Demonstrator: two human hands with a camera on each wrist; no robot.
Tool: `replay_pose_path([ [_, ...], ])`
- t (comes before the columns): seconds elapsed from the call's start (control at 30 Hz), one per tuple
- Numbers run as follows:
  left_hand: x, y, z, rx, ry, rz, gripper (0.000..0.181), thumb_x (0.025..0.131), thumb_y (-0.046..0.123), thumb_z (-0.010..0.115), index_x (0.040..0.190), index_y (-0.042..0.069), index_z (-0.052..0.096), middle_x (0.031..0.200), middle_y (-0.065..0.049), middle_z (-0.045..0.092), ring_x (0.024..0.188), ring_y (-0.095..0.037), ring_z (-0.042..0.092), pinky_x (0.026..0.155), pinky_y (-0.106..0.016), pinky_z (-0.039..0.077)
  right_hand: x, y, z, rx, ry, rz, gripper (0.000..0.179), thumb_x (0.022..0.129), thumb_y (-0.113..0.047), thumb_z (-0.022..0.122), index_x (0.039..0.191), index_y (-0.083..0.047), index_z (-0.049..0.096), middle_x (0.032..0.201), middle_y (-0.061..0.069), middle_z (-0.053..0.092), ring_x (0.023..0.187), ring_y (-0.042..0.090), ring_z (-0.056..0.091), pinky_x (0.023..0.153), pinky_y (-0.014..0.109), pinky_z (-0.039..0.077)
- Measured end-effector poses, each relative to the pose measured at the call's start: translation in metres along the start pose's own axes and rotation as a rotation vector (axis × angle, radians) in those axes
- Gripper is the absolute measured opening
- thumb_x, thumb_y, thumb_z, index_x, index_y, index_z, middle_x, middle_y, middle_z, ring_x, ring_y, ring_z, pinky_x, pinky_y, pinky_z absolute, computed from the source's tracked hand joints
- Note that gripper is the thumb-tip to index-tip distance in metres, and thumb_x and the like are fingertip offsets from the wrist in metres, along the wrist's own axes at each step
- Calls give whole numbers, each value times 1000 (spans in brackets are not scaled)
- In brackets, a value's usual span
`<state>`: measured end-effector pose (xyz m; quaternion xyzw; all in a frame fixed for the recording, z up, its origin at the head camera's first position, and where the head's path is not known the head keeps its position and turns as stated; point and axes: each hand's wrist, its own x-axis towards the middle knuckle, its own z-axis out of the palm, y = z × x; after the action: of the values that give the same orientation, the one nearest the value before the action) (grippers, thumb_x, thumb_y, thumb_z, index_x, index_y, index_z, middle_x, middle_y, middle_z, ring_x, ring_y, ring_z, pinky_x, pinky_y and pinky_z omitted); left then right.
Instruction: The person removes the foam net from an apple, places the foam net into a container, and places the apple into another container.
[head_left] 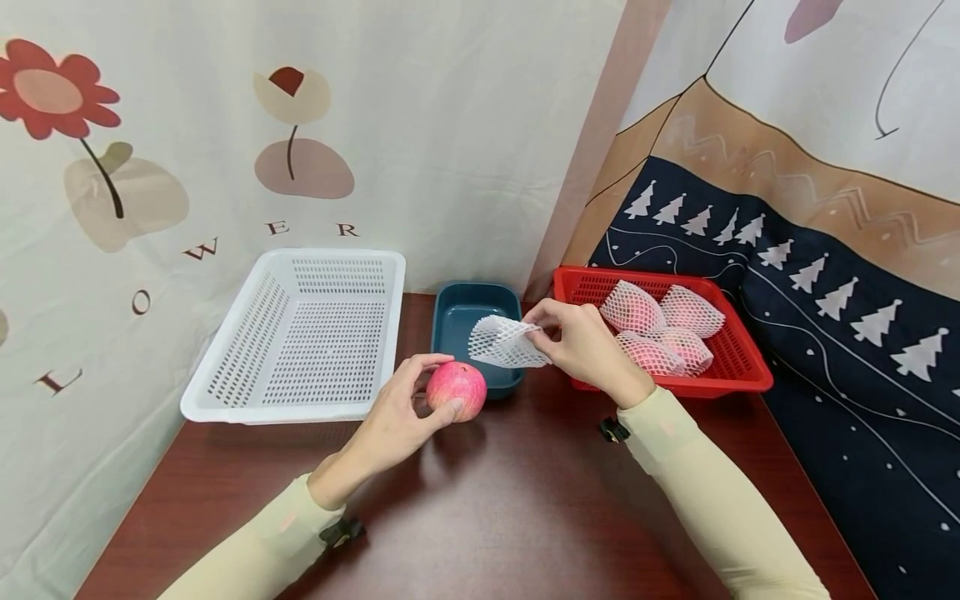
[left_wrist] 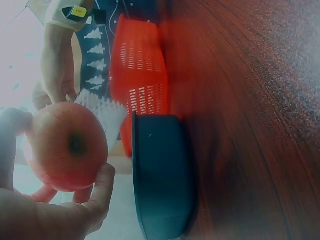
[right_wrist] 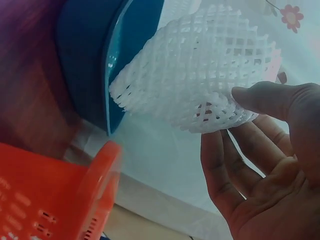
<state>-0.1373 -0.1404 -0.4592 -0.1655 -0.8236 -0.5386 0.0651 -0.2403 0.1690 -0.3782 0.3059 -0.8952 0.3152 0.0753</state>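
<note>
My left hand (head_left: 395, 419) grips a bare pink-red apple (head_left: 457, 390) above the table, fingers and thumb around its sides. In the left wrist view the apple (left_wrist: 67, 145) shows its dark dimple. Between thumb and fingers, my right hand (head_left: 588, 346) pinches a white foam net sleeve (head_left: 506, 342), which hangs over the dark blue tub (head_left: 444, 321). The right wrist view shows the sleeve (right_wrist: 190, 70) with no fruit visible inside. To the right, a red basket (head_left: 731, 354) holds several fruits in foam nets (head_left: 632, 308).
A white perforated basket (head_left: 193, 400) stands at the left with only its slotted floor showing. The brown wooden table (head_left: 540, 500) extends in front of the containers. Printed curtains (head_left: 465, 150) hang right behind them, and a dark one (head_left: 840, 367) lines the right side.
</note>
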Motion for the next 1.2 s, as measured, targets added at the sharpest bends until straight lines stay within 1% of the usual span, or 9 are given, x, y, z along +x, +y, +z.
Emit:
replay_pose_path([
  [0.07, 0, 0, 0, 4, 2, 4, 66, 99, 27, 93, 157, 16, 63, 145, -10, 68, 129, -25, 75, 102, -29, 68, 6, 0, 2, 2, -7, 0, 22, 105, -14, 87, 126, -12, 84, 122, 14, 90, 97, 29, 87, 85, 45, 75],
  [0.13, 0, 1, -1, 7, 2, 8, 66, 99, 27, 94, 157, 16, 63, 144, -10, 69, 128, -25, 76, 102, -30, 68, 13, -1, 5, -8, -11, 0, 22, 105, -14, 87, 126, -11, 84, 121, 14, 90, 97, 30, 86, 86, 46, 75],
  [0.3, -1, 2, -1, 13, -4, 11, 65, 99, 29, 94, 156, 17, 64, 144, -10, 69, 127, -24, 76, 102, -30, 68, 33, -5, 11, -57, -24, 7, 20, 105, -15, 86, 124, -10, 83, 118, 14, 90, 91, 27, 85, 85, 44, 74],
  [0.47, -2, 1, -1, 25, -9, 19, 65, 100, 31, 93, 156, 16, 64, 144, -9, 69, 127, -23, 75, 103, -31, 68, 53, -9, 17, -98, -51, 17, 18, 107, -18, 83, 124, -11, 83, 117, 13, 90, 82, 25, 81, 82, 41, 74],
  [0.53, -2, 2, -1, 25, -13, 20, 65, 100, 31, 93, 156, 17, 64, 143, -9, 69, 127, -24, 75, 103, -32, 68, 60, -9, 20, -113, -62, 21, 17, 108, -19, 82, 124, -11, 83, 117, 13, 89, 81, 25, 79, 81, 41, 73],
  [0.8, -3, 3, 0, 36, -32, 23, 68, 100, 33, 93, 158, 14, 63, 145, -9, 68, 127, -24, 73, 104, -37, 69, 89, -10, 37, -190, -117, 65, 22, 108, -20, 82, 128, -13, 80, 126, 14, 87, 100, 28, 82, 94, 47, 74],
  [0.97, -6, 2, 2, 32, -32, 13, 67, 99, 34, 93, 157, 18, 63, 145, -8, 68, 128, -26, 73, 103, -35, 68, 99, -8, 54, -266, -153, 64, 22, 108, -19, 83, 129, -13, 79, 124, 12, 85, 100, 26, 79, 91, 44, 74],
  [1.1, -8, 3, 3, 30, -26, 23, 67, 99, 35, 93, 157, 18, 64, 144, -7, 69, 127, -25, 73, 105, -34, 68, 106, -2, 66, -368, -146, 35, 19, 108, -18, 82, 126, -13, 78, 121, 11, 84, 100, 26, 78, 91, 44, 74],
  [1.2, -8, 5, 3, 34, -25, 26, 67, 99, 35, 93, 157, 17, 64, 143, -7, 69, 126, -23, 73, 104, -34, 69, 110, 1, 71, -430, -143, 37, 18, 110, -17, 80, 127, -11, 78, 122, 13, 81, 104, 28, 79, 93, 46, 73],
])
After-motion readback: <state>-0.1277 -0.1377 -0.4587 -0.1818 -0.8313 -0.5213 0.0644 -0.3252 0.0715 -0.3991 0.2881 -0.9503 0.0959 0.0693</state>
